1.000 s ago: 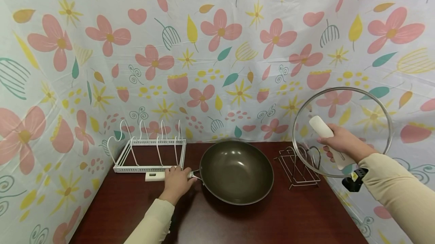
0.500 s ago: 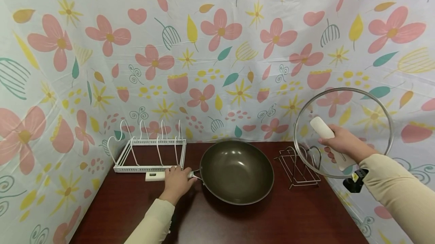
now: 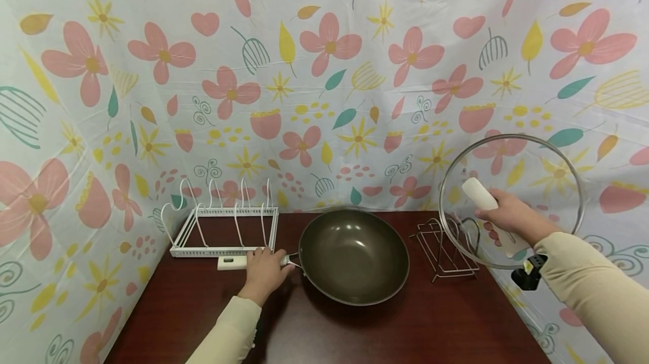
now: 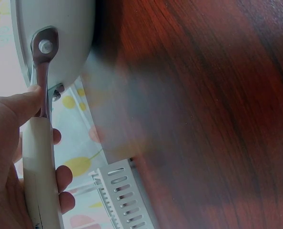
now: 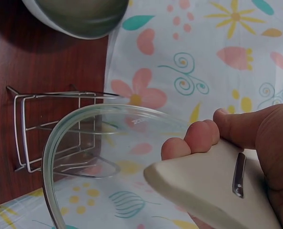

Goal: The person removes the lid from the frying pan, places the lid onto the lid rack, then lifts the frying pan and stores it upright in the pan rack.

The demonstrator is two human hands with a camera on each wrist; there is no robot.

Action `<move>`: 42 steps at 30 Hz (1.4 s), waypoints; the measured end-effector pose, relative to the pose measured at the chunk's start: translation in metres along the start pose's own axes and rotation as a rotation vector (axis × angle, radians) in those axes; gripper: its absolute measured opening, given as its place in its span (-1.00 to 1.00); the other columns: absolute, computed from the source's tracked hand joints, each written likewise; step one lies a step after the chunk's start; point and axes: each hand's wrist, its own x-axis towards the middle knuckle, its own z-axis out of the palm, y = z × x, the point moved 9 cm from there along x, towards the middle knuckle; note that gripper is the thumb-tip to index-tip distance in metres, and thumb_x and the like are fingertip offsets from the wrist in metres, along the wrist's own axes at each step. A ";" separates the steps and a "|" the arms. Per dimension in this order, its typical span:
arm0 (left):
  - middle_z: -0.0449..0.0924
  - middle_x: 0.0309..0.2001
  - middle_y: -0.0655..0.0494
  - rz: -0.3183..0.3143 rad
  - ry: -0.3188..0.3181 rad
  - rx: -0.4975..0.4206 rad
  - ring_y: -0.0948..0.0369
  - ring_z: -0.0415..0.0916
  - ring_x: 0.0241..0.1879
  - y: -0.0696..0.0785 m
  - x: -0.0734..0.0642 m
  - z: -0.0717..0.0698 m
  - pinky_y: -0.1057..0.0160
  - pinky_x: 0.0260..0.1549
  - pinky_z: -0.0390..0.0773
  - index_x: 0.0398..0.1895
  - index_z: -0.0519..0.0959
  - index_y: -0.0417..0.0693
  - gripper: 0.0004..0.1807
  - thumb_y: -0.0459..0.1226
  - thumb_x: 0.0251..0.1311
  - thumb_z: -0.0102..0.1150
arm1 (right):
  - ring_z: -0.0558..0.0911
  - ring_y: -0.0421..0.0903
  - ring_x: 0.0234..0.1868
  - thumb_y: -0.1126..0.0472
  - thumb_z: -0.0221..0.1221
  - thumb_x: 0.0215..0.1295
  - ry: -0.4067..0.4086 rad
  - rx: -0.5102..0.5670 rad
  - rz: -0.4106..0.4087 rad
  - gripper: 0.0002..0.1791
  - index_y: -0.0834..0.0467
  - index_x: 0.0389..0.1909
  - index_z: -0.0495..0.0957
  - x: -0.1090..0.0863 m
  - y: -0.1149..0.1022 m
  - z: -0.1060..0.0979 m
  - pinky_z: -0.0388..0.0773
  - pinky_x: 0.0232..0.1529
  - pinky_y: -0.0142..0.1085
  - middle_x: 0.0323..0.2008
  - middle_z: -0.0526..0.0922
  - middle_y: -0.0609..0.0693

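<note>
Slightly lower than half a second before, the glass lid had dipped in the right hand, while the pan had stayed in place. At the far left a white rack stood on the dark red table, and just in front of it the left hand gripped the pan's cream handle, fingers curled round it and thumb against the metal neck. The pan itself sat mid-table, open side up, its handle pointing left. Right of it stood a wire rack. At the far right the lid was held up, steeply tilted, by the right hand clasping its cream knob; its rim overlapped the wire rack in view, though contact could not be told.
</note>
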 end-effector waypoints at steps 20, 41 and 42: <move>0.47 -0.35 -0.03 -0.005 0.003 -0.001 -0.05 0.36 -0.26 -0.001 0.002 0.003 -0.05 -0.27 0.17 -0.16 0.55 0.22 -0.50 0.30 -0.01 0.07 | 0.47 0.06 -0.65 0.14 -0.01 0.36 0.007 -0.013 -0.018 -0.35 0.28 0.29 -0.12 0.005 0.004 0.009 0.46 -0.64 -0.05 -0.57 0.43 0.18; 0.46 -0.37 -0.02 -0.008 0.014 -0.020 -0.05 0.35 -0.28 -0.001 0.001 0.000 -0.05 -0.27 0.16 -0.18 0.55 0.20 -0.51 0.28 -0.03 0.10 | 0.47 0.05 -0.67 0.20 -0.01 0.35 0.026 0.014 -0.015 -0.31 0.29 0.33 -0.18 0.014 0.018 0.021 0.47 -0.62 -0.01 -0.53 0.44 0.21; 0.47 -0.36 -0.02 -0.010 0.008 -0.018 -0.05 0.35 -0.27 -0.002 0.001 0.000 -0.05 -0.26 0.16 -0.16 0.56 0.21 -0.50 0.28 -0.02 0.09 | 0.47 0.05 -0.67 0.21 -0.01 0.35 0.027 0.013 -0.015 -0.32 0.30 0.32 -0.17 0.015 0.018 0.022 0.47 -0.62 -0.01 -0.53 0.44 0.22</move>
